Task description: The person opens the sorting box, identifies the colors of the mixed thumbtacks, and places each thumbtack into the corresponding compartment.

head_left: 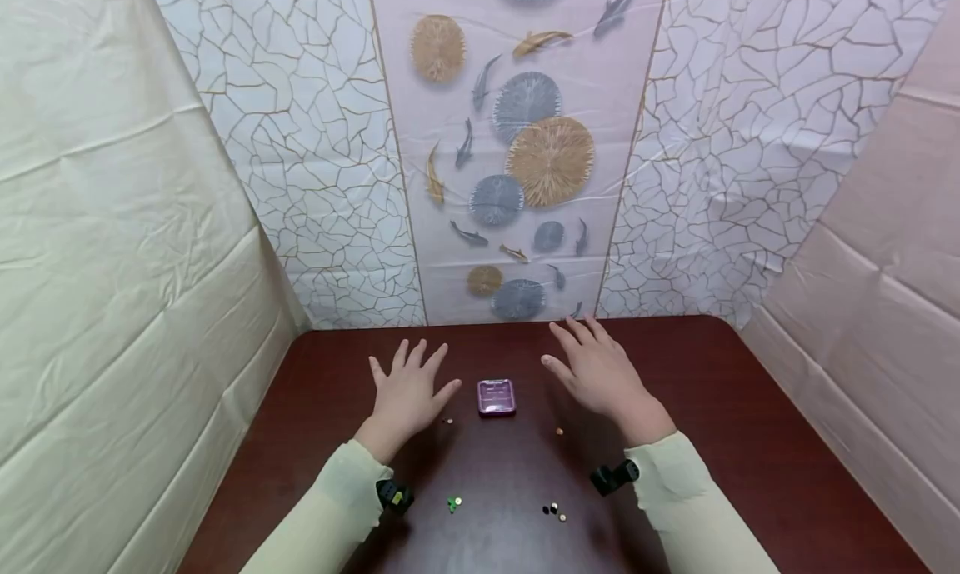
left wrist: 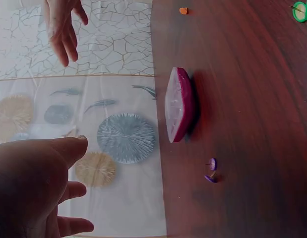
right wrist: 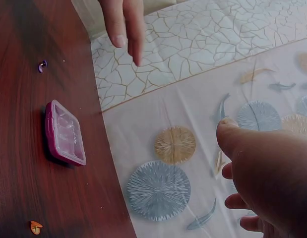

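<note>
My left hand (head_left: 406,397) hovers over the table with fingers spread, left of a small magenta case (head_left: 497,397). The right hand (head_left: 597,377) is held up on the case's other side, its fingers also spread. Neither hand holds anything. The case has a closed clear lid with compartments beneath it, as the right wrist view (right wrist: 68,134) shows. Two purple thumbtacks (left wrist: 212,171) lie near the left hand's side of the case. An orange thumbtack (head_left: 559,431) lies below the right hand.
Closer to the front, several green thumbtacks (head_left: 453,503) lie in a cluster on the left and several black ones (head_left: 553,508) on the right. The dark red-brown table (head_left: 495,466) ends at a patterned cloth backdrop (head_left: 517,249), with cloth walls (head_left: 150,307) at both sides.
</note>
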Demonstrator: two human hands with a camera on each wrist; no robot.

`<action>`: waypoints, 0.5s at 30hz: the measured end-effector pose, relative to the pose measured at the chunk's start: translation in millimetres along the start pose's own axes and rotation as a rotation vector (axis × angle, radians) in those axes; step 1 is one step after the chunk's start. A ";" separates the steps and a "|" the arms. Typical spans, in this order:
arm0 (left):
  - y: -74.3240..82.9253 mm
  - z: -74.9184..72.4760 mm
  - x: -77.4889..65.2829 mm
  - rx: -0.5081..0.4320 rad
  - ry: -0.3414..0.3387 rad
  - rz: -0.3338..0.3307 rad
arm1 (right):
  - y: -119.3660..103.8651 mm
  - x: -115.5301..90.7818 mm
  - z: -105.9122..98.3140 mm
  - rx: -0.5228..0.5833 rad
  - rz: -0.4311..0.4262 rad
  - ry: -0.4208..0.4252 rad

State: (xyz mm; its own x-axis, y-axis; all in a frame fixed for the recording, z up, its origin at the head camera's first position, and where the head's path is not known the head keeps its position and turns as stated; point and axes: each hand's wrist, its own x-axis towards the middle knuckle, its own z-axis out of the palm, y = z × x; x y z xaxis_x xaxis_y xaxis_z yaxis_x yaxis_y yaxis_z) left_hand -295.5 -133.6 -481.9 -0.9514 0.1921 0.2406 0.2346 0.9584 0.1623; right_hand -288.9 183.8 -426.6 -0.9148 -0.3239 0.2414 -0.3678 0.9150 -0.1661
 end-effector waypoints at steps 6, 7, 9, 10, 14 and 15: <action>-5.6 8.5 -1.0 0.008 -0.018 -0.008 | 0.4 0.4 1.1 -0.005 0.000 0.012; -6.4 10.1 -1.3 0.013 -0.014 -0.008 | 0.5 0.2 1.8 -0.005 0.001 0.012; -7.3 12.5 -2.5 0.011 -0.008 -0.006 | 0.2 -0.4 3.4 -0.010 0.000 0.015; -7.5 13.7 -3.2 0.008 -0.004 -0.002 | 0.0 -0.6 4.2 -0.010 -0.002 0.021; -7.0 18.5 -4.9 -0.014 0.004 0.027 | 0.7 0.7 9.9 0.025 -0.037 0.062; -6.5 19.7 -4.7 -0.022 0.008 0.038 | 1.1 1.4 12.2 0.045 -0.042 0.067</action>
State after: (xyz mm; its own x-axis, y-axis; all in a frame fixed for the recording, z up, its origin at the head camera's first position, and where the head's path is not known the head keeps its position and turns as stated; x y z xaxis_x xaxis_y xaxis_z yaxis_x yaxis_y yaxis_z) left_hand -296.5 -136.6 -503.0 -0.9402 0.2264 0.2547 0.2748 0.9457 0.1739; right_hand -292.6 181.5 -438.1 -0.8858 -0.3433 0.3123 -0.4138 0.8889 -0.1965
